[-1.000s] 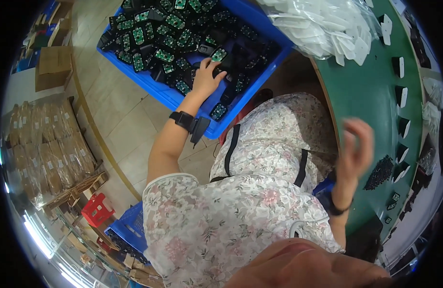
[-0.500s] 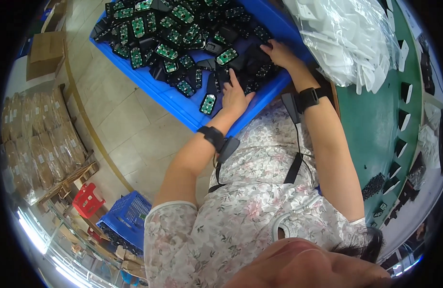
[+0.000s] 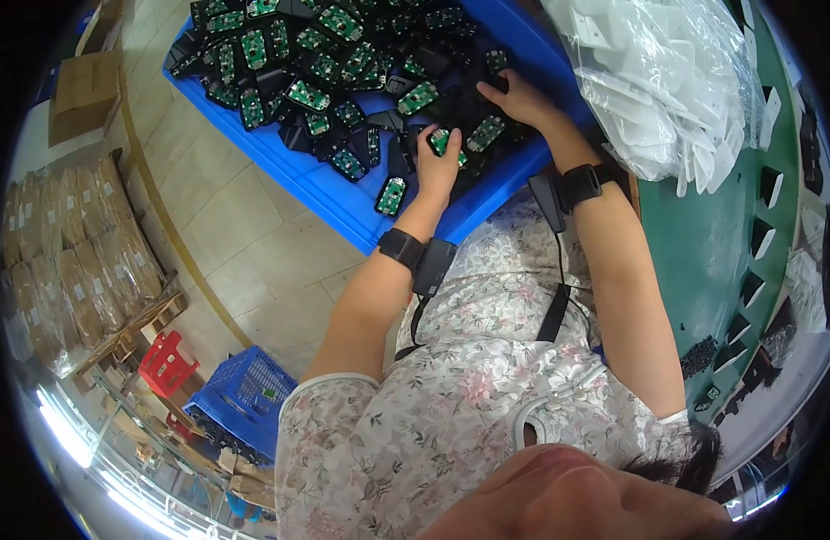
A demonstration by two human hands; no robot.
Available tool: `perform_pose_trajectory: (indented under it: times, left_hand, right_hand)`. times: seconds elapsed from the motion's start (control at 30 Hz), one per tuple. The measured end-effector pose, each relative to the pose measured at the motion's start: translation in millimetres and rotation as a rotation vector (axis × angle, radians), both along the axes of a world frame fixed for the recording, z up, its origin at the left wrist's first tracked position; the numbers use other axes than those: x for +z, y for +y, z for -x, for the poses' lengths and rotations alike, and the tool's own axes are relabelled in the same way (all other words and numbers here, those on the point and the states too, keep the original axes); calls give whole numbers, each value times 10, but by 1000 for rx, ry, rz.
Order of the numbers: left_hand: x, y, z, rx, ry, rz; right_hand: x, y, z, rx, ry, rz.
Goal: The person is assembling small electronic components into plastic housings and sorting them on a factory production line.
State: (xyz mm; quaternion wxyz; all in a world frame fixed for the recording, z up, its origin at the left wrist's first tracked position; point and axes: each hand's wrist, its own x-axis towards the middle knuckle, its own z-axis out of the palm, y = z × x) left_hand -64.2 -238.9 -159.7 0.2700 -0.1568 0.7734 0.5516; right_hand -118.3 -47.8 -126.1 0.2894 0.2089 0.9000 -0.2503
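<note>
A blue bin (image 3: 280,184) holds a heap of black plastic housings, many with green circuit boards (image 3: 308,95) in them. My left hand (image 3: 435,173) is closed on one black housing with a green circuit board (image 3: 440,141), over the near part of the heap. Just right of it, another housing with a green board (image 3: 486,134) lies tilted among dark parts. My right hand (image 3: 528,103) reaches in over the bin's right side, thumb and fingers curled around something dark that I cannot make out. A housing with a board (image 3: 391,195) lies by the bin's near left wall.
Right of the bin, a clear bag of white plastic parts (image 3: 658,81) rests on a green table (image 3: 685,243), with black-and-white pieces (image 3: 763,238) along its far side. At left stand wrapped brown packages (image 3: 82,261), a blue basket (image 3: 244,396), a red crate (image 3: 168,362) and a cardboard box (image 3: 86,94).
My left hand has gone from pointing into the heap to gripping a housing with a board. The right hand has shifted slightly left, and a boarded housing now shows between the hands.
</note>
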Motion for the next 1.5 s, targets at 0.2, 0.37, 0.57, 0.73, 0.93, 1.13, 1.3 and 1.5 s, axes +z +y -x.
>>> perform_pose_trajectory:
  times: [0.2, 0.37, 0.57, 0.73, 0.93, 1.13, 1.3, 1.5]
  left_hand:
    - [240, -17, 30, -15, -58, -108]
    - [311, 19, 192, 53, -303, -234]
    - [365, -27, 121, 139, -332, -395]
    - [705, -404, 244, -523, 145, 21]
    - [239, -433, 774, -395, 572, 458]
    - [388, -36, 653, -406, 175, 366]
    - [279, 153, 374, -348, 373, 269]
    - [316, -36, 740, -177, -262, -320]
  right_hand:
    - [94, -62, -45, 4, -27, 178]
    - [115, -44, -79, -104, -18, 385]
    - [103, -108, -179, -172, 134, 335]
    - [258, -17, -168, 30, 201, -33]
    - [220, -219, -19, -36, 324, -398]
    - [154, -135, -228, -195, 280, -293]
    - [28, -35, -150, -70, 324, -212]
    - [10, 67, -18, -104, 336, 35]
